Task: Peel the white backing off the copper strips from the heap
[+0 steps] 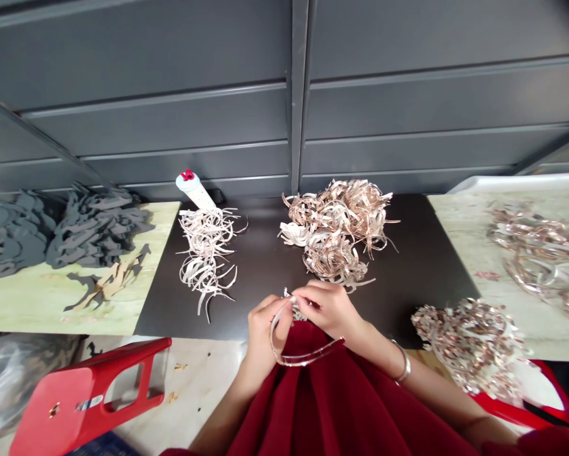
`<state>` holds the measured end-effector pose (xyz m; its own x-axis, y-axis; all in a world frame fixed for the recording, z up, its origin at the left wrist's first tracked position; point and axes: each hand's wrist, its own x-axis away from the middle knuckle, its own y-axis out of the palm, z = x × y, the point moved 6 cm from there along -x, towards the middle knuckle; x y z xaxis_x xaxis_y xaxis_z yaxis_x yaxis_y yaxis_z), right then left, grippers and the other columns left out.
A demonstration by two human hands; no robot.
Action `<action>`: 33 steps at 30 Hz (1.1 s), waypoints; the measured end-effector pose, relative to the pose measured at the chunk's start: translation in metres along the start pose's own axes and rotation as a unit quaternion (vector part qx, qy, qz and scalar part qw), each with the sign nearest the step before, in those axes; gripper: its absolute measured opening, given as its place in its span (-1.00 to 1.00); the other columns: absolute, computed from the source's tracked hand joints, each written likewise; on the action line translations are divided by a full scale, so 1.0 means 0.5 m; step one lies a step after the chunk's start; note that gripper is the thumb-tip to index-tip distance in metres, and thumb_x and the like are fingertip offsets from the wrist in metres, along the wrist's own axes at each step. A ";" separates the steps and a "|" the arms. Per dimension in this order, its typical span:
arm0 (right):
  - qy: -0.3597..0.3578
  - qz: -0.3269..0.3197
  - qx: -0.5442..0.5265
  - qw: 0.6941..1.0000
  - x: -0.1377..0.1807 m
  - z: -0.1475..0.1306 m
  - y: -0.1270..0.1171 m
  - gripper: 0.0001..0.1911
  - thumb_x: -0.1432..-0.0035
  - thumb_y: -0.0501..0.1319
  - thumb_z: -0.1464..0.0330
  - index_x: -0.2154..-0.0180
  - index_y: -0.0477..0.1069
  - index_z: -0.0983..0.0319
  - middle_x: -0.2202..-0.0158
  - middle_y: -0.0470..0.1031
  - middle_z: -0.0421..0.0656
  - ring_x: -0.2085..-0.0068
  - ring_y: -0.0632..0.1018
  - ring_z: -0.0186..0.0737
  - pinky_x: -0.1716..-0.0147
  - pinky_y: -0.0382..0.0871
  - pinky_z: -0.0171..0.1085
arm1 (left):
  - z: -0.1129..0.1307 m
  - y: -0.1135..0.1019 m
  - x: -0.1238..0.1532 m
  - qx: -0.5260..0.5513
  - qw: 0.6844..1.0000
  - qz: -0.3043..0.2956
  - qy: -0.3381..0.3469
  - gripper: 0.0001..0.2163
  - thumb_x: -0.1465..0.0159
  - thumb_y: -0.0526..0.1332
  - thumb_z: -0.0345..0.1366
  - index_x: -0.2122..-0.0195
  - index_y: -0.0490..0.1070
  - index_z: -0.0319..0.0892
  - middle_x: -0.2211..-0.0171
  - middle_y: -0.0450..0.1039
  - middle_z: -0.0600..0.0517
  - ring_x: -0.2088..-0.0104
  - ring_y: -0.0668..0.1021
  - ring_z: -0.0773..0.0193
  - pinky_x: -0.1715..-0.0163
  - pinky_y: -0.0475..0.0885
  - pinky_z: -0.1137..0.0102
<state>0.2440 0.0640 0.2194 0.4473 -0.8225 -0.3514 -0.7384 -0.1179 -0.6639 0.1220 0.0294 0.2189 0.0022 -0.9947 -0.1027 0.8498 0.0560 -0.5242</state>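
My left hand [264, 329] and my right hand [326, 308] meet at the near edge of a dark table [260, 266], over my red skirt. Both are closed in a pinch on a thin curved rose-gold headband [303, 359] that loops down between them, with a small glittery piece [297, 310] held at its top. A bracelet [404, 362] circles my right wrist. Just beyond my hands lies a heap of rose-gold and white strips [338, 228]. A smaller heap of white strips [207, 253] lies to the left, with a glue bottle [195, 189] behind it.
Grey foam cut-outs [61, 231] are piled on a pale board at the left. A red plastic stool [87, 396] lies on its side at the lower left. Glittery pieces [471, 342] are heaped at the right, and more rose-gold hoops [540, 256] on the right-hand board. A grey metal wall stands behind.
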 end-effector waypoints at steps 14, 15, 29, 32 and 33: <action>-0.116 -0.034 0.207 0.971 0.002 -0.035 0.026 -0.71 -0.16 0.08 0.54 0.59 0.29 0.25 0.59 0.30 -0.17 0.53 0.30 -0.28 0.54 0.07 -0.28 | -0.010 0.013 0.007 -0.070 0.997 -0.020 -0.005 -0.73 -0.29 0.03 -0.37 0.50 0.44 -0.21 0.56 0.30 0.06 0.53 0.36 0.36 0.49 0.19 0.47; -0.129 -0.040 0.216 0.967 0.000 -0.038 0.028 -0.71 -0.14 0.09 0.55 0.60 0.27 0.24 0.59 0.30 -0.16 0.52 0.29 -0.28 0.54 0.06 -0.28 | -0.011 0.015 0.006 -0.073 0.997 -0.027 -0.004 -0.72 -0.28 0.03 -0.37 0.53 0.41 -0.21 0.57 0.29 0.07 0.54 0.35 0.37 0.51 0.18 0.47; 0.094 0.034 -0.153 0.983 0.002 0.063 0.000 -0.88 -0.07 0.15 0.46 0.42 0.47 0.25 0.54 0.43 -0.22 0.58 0.37 -0.40 0.59 0.23 -0.41 | -0.030 -0.021 0.002 -0.037 0.999 0.010 -0.032 -0.71 -0.28 0.08 -0.28 0.51 0.49 -0.20 0.64 0.29 0.10 0.60 0.37 0.38 0.54 0.21 0.49; 0.026 0.012 -0.089 0.996 0.011 0.028 0.014 -0.85 -0.15 0.14 0.45 0.32 0.50 0.23 0.44 0.49 -0.17 0.48 0.45 -0.36 0.48 0.30 -0.39 | -0.014 -0.012 -0.004 -0.061 0.998 -0.005 -0.002 -0.72 -0.28 0.06 -0.32 0.49 0.50 -0.21 0.63 0.29 0.08 0.59 0.37 0.37 0.54 0.20 0.48; 0.004 0.013 -0.052 0.999 0.013 0.019 0.018 -0.83 -0.17 0.12 0.46 0.33 0.50 0.22 0.44 0.49 -0.16 0.46 0.46 -0.35 0.45 0.31 -0.38 | -0.009 -0.008 -0.006 -0.065 0.998 -0.008 0.004 -0.72 -0.28 0.05 -0.34 0.49 0.50 -0.21 0.62 0.30 0.07 0.59 0.37 0.37 0.54 0.20 0.48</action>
<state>0.2451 0.0628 0.2046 0.4238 -0.8305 -0.3614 -0.7982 -0.1539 -0.5825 0.1163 0.0324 0.2172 -0.0159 -0.9949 -0.0997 0.7737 0.0509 -0.6316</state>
